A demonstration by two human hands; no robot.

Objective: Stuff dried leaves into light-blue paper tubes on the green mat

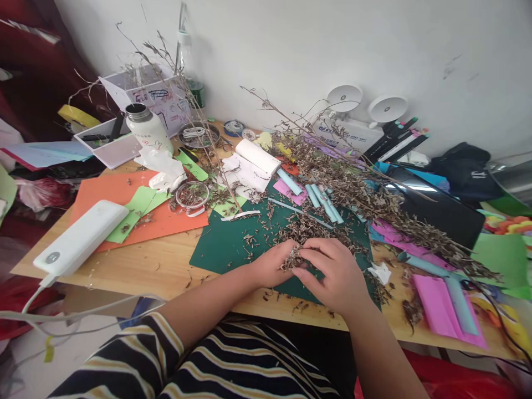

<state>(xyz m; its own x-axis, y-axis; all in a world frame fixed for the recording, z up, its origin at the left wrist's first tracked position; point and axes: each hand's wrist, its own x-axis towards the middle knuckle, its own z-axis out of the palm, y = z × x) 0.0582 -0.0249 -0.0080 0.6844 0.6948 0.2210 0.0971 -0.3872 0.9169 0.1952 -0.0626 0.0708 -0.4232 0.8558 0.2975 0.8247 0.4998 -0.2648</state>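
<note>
My left hand (pixel 270 265) and my right hand (pixel 334 274) meet over the dark green cutting mat (pixel 224 246) near the table's front edge. Both are closed around a small clump of dried leaves (pixel 292 257) held between the fingertips. More loose dried leaves (pixel 303 227) lie scattered on the mat just behind the hands. A long dried branch (pixel 374 194) with many brown leaves stretches from the mat's far side out to the right.
An orange paper sheet (pixel 116 191), light green strips and a white power bank (pixel 78 238) lie at the left. A white bottle (pixel 147 127), a tape roll (pixel 192 195), rolled blue paper tubes (pixel 322 199), pink paper (pixel 436 305) and a black tablet (pixel 436 208) crowd the wooden table (pixel 158 269).
</note>
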